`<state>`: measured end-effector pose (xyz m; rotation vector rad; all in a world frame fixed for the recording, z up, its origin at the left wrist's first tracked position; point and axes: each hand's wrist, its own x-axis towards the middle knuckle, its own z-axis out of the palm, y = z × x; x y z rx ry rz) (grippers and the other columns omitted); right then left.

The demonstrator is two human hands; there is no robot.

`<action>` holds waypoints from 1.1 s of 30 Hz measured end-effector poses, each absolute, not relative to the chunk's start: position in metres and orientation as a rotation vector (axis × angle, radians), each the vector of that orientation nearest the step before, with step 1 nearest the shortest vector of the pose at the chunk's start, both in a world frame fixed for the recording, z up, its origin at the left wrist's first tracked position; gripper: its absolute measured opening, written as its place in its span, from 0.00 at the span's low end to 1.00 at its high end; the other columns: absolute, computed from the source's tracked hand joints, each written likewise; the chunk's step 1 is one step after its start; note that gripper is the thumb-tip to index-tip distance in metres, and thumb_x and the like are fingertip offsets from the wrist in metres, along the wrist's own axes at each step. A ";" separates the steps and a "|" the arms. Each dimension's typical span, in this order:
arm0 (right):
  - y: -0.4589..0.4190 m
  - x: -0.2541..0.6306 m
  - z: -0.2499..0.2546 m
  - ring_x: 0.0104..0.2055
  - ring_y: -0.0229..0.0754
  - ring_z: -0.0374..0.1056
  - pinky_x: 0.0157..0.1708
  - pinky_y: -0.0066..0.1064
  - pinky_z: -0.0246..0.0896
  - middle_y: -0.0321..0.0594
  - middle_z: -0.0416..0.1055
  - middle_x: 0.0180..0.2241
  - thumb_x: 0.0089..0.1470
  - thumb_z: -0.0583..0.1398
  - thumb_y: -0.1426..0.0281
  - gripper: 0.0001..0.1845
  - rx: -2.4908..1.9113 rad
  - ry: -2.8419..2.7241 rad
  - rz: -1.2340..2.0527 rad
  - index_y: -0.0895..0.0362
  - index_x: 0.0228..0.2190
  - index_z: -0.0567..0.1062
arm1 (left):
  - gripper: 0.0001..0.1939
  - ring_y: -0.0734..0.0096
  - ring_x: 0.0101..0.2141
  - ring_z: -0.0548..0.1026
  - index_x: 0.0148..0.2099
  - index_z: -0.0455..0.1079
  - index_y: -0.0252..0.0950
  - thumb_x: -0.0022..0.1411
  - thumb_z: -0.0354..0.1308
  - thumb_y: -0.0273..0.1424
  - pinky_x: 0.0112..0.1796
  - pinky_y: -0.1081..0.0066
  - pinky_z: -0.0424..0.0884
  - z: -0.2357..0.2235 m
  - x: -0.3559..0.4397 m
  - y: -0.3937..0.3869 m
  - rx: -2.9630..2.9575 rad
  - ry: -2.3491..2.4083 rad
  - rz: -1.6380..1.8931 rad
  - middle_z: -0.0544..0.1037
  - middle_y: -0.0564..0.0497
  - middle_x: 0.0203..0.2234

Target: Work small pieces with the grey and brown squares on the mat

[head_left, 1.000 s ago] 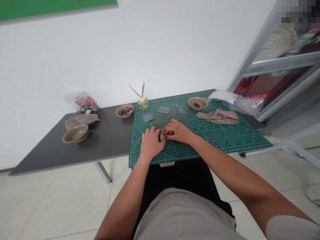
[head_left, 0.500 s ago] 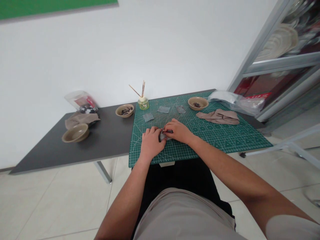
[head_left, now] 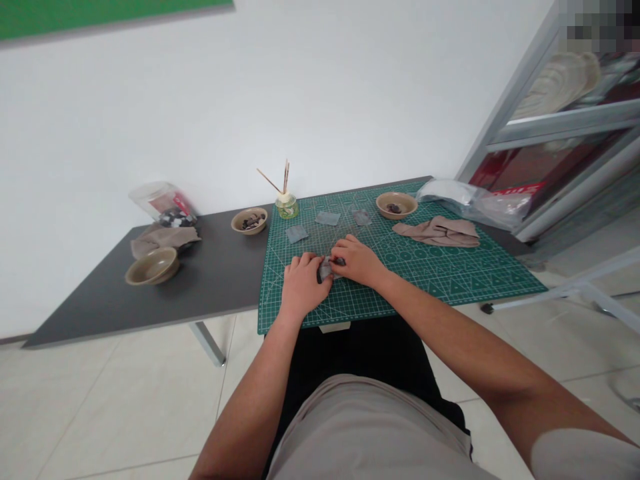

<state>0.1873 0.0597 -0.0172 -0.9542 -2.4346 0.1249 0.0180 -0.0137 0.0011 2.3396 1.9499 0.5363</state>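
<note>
As the head camera looks down at the dark grey bench point(head_left: 200, 297), the person's left hand point(head_left: 303, 288) and right hand point(head_left: 358, 263) meet over the near part of a green cutting mat point(head_left: 440, 283), fingers curled and closed in on a small grey piece point(head_left: 325, 270) with something dark against it; exactly how each grips it is hard to tell at this size. Three grey squares point(head_left: 297, 233) lie farther up the mat, beyond the hands, and a tan bowl of dark pieces point(head_left: 395, 205) sits near its far edge beside a crumpled beige cloth point(head_left: 437, 232). On the bench, left of the mat, stand a second tan bowl of dark pieces point(head_left: 249, 221), a glass diffuser bottle with sticks point(head_left: 287, 207), and a third tan bowl point(head_left: 152, 265) beside another beige cloth point(head_left: 165, 235).
</note>
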 end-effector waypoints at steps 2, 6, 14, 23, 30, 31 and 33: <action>0.058 0.187 -0.016 0.39 0.46 0.60 0.43 0.37 0.57 0.41 0.69 0.31 0.54 0.62 0.69 0.07 -0.977 -2.433 0.093 0.56 0.25 0.73 | 0.20 0.52 0.48 0.68 0.54 0.71 0.41 0.61 0.57 0.39 0.46 0.55 0.65 0.001 0.018 -0.014 2.348 1.957 0.530 0.74 0.46 0.50; 0.058 0.189 -0.013 0.37 0.43 0.62 0.47 0.37 0.56 0.38 0.73 0.33 0.56 0.62 0.70 0.06 -0.799 -2.509 0.228 0.55 0.27 0.74 | 0.19 0.52 0.48 0.68 0.54 0.71 0.41 0.62 0.56 0.39 0.45 0.56 0.65 0.000 0.018 -0.013 2.365 1.953 0.524 0.74 0.46 0.50; 0.059 0.187 -0.017 0.40 0.46 0.61 0.45 0.38 0.57 0.41 0.71 0.33 0.55 0.62 0.71 0.04 -1.025 -2.392 0.113 0.56 0.28 0.74 | 0.21 0.52 0.50 0.67 0.56 0.70 0.41 0.61 0.57 0.39 0.48 0.55 0.65 0.001 0.018 -0.014 2.349 1.960 0.505 0.73 0.45 0.51; 0.063 0.189 -0.018 0.39 0.43 0.64 0.46 0.38 0.56 0.38 0.74 0.34 0.56 0.63 0.70 0.03 -0.801 -2.473 0.254 0.56 0.30 0.76 | 0.21 0.53 0.50 0.67 0.56 0.70 0.41 0.62 0.55 0.39 0.48 0.56 0.65 0.003 0.018 -0.014 2.340 1.975 0.472 0.72 0.46 0.51; 0.062 0.189 -0.016 0.39 0.44 0.63 0.45 0.38 0.56 0.40 0.72 0.32 0.55 0.62 0.71 0.05 -0.930 -2.411 0.225 0.56 0.28 0.75 | 0.21 0.52 0.50 0.67 0.56 0.70 0.42 0.62 0.55 0.39 0.48 0.55 0.65 0.003 0.018 -0.015 2.342 1.954 0.505 0.72 0.45 0.51; 0.061 0.189 -0.015 0.39 0.44 0.63 0.46 0.38 0.56 0.40 0.73 0.33 0.56 0.62 0.70 0.04 -0.914 -2.424 0.241 0.56 0.29 0.75 | 0.21 0.52 0.50 0.67 0.56 0.70 0.42 0.62 0.56 0.38 0.48 0.54 0.65 0.003 0.018 -0.014 2.341 1.946 0.513 0.72 0.45 0.51; 0.061 0.189 -0.014 0.39 0.43 0.65 0.46 0.38 0.56 0.39 0.75 0.35 0.56 0.61 0.71 0.03 -0.843 -2.458 0.301 0.56 0.30 0.76 | 0.20 0.51 0.49 0.67 0.55 0.70 0.42 0.61 0.56 0.38 0.47 0.54 0.65 0.003 0.018 -0.014 2.337 1.935 0.523 0.72 0.45 0.50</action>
